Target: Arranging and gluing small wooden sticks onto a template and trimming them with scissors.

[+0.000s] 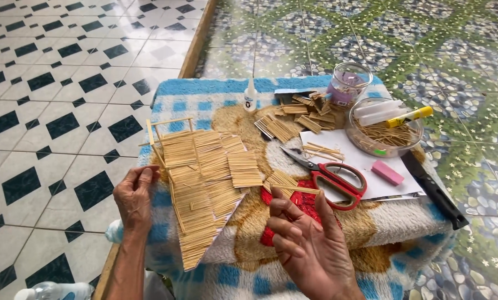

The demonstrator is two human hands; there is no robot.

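Observation:
A model made of glued wooden sticks (202, 186) lies on a blue checked blanket (204, 97), with several flat panels and a thin stick frame at its upper left. My left hand (134, 197) rests at the model's left edge, fingers curled against it. My right hand (304, 239) is raised palm up to the right of the model and pinches a single thin stick (296, 189) at its fingertips. Small bundles of cut sticks (277, 129) lie beyond the model.
Red-handled scissors (329, 178), a pink eraser (387, 173) and loose sticks lie on a white paper sheet (365, 161). A clear bowl (413, 145) holds sticks and a yellow marker. A glass jar (346, 83), a glue bottle (250, 95) and a black knife (435, 191) are nearby.

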